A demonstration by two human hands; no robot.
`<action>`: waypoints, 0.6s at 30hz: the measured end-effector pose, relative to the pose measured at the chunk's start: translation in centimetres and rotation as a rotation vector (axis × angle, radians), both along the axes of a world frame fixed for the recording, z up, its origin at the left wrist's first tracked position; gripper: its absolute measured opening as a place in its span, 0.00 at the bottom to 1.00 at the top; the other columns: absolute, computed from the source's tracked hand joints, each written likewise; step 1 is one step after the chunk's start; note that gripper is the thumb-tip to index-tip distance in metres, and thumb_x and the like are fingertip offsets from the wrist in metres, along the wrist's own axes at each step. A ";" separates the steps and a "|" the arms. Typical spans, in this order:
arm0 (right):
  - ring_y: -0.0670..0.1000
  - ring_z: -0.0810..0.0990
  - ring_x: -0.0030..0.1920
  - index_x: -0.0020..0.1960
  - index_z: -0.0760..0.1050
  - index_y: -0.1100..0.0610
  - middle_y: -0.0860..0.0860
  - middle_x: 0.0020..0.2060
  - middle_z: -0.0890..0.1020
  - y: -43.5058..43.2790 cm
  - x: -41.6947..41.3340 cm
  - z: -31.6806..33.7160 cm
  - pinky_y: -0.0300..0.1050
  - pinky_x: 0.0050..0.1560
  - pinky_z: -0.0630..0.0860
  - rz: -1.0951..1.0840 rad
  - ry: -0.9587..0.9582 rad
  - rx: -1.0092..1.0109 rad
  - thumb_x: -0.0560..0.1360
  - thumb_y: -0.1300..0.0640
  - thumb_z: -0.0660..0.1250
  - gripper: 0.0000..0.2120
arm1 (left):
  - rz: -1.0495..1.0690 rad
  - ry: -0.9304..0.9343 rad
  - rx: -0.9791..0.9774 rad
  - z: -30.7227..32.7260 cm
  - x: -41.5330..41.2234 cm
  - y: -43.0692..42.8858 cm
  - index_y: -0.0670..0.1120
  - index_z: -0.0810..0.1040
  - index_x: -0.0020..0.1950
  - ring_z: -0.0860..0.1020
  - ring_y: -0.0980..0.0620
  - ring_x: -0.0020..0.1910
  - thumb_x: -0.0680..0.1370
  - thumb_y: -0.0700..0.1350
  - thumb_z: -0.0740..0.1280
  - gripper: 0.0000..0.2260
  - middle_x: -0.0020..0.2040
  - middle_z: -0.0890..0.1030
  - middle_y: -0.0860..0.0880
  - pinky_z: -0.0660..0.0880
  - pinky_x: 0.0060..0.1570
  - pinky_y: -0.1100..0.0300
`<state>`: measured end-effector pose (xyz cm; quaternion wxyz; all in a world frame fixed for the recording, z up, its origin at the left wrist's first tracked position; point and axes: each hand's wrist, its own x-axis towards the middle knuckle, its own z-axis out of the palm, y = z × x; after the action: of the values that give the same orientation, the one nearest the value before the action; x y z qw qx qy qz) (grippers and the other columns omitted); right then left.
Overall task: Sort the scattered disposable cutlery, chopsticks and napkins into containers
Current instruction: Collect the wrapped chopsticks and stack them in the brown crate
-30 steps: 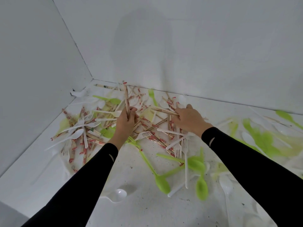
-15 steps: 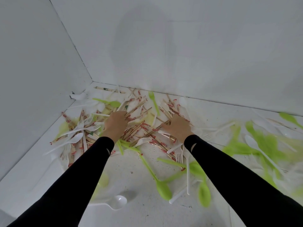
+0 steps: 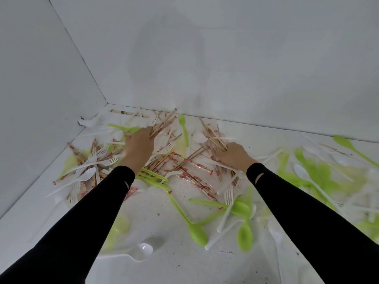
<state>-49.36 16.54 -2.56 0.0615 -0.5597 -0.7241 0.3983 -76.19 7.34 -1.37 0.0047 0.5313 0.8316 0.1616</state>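
Note:
A heap of wooden chopsticks in red-printed wrappers [image 3: 184, 167] lies mixed with white plastic forks [image 3: 228, 194], white spoons [image 3: 87, 175] and green spoons [image 3: 196, 232] on a white surface in a corner. My left hand [image 3: 139, 146] reaches into the heap and grips a bundle of chopsticks [image 3: 164, 125] that fans up toward the back wall. My right hand [image 3: 233, 154] lies further right with its fingers curled round another bunch of chopsticks [image 3: 213, 136]. No container or napkin shows.
White walls close the left side and the back [image 3: 225, 58]. More green and white cutlery [image 3: 313, 173] spreads blurred to the right. A white spoon [image 3: 141, 251] lies near the front, and a lone chopstick [image 3: 127, 113] lies along the back wall.
My left hand lowered its upright chopstick into the heap and now grips a larger bundle further back. My right hand shifted over the right part of the heap and took hold of chopsticks.

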 end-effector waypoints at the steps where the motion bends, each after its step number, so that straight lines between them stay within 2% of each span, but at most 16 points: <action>1: 0.47 0.71 0.29 0.36 0.70 0.55 0.48 0.29 0.73 0.0 0.5 0.4 0.36 0.28 0.66 0.005 0.027 -0.029 0.79 0.51 0.62 0.15 | -0.015 -0.043 0.049 0.4 0.4 0.1 0.44 0.70 0.51 0.76 0.42 0.41 0.84 0.47 0.57 0.08 0.42 0.77 0.45 0.71 0.44 0.51; 4: 0.48 0.70 0.30 0.42 0.70 0.55 0.50 0.32 0.73 0.5 1.7 0.8 0.39 0.30 0.67 0.001 0.140 -0.062 0.81 0.49 0.58 0.13 | -0.073 -0.160 0.176 1.3 2.5 0.5 0.45 0.66 0.50 0.75 0.43 0.31 0.84 0.52 0.55 0.11 0.33 0.73 0.49 0.67 0.30 0.55; 7: 0.51 0.66 0.31 0.42 0.66 0.56 0.54 0.33 0.68 0.6 2.1 1.0 0.45 0.35 0.65 -0.041 0.249 -0.069 0.81 0.51 0.56 0.11 | -0.132 -0.159 0.134 1.4 4.9 1.0 0.48 0.68 0.45 0.71 0.55 0.28 0.81 0.57 0.61 0.14 0.30 0.71 0.53 0.63 0.26 0.60; 9: 0.51 0.66 0.31 0.40 0.63 0.55 0.53 0.32 0.67 0.5 2.1 0.9 0.47 0.37 0.66 -0.105 0.279 -0.079 0.80 0.53 0.56 0.11 | -0.193 -0.183 0.004 0.3 6.2 1.4 0.48 0.72 0.42 0.71 0.55 0.30 0.80 0.56 0.64 0.13 0.31 0.72 0.53 0.63 0.28 0.61; 13: 0.47 0.67 0.32 0.37 0.63 0.54 0.49 0.32 0.69 0.2 1.8 0.2 0.40 0.32 0.63 -0.138 0.140 -0.039 0.81 0.55 0.57 0.14 | -0.288 -0.140 -0.267 -1.9 7.7 1.7 0.51 0.75 0.43 0.78 0.47 0.42 0.79 0.46 0.63 0.06 0.38 0.76 0.53 0.71 0.38 0.57; 15: 0.47 0.68 0.31 0.35 0.65 0.55 0.49 0.31 0.70 -0.1 1.9 -0.4 0.38 0.30 0.63 -0.133 0.073 -0.075 0.80 0.58 0.60 0.14 | -0.312 -0.145 -0.311 -2.2 7.9 1.4 0.54 0.73 0.41 0.78 0.48 0.42 0.78 0.43 0.63 0.07 0.37 0.75 0.54 0.71 0.38 0.57; 18: 0.49 0.71 0.31 0.38 0.68 0.56 0.51 0.32 0.73 -0.4 2.1 -0.9 0.40 0.31 0.67 -0.125 0.047 -0.108 0.81 0.56 0.58 0.13 | -0.335 -0.169 -0.359 -2.7 7.6 1.0 0.51 0.76 0.47 0.78 0.49 0.41 0.78 0.42 0.63 0.04 0.40 0.78 0.52 0.74 0.39 0.57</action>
<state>-47.29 16.19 -3.44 0.0726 -0.5969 -0.6635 0.4453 -68.59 8.37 -4.04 0.1954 0.6368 0.7440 0.0521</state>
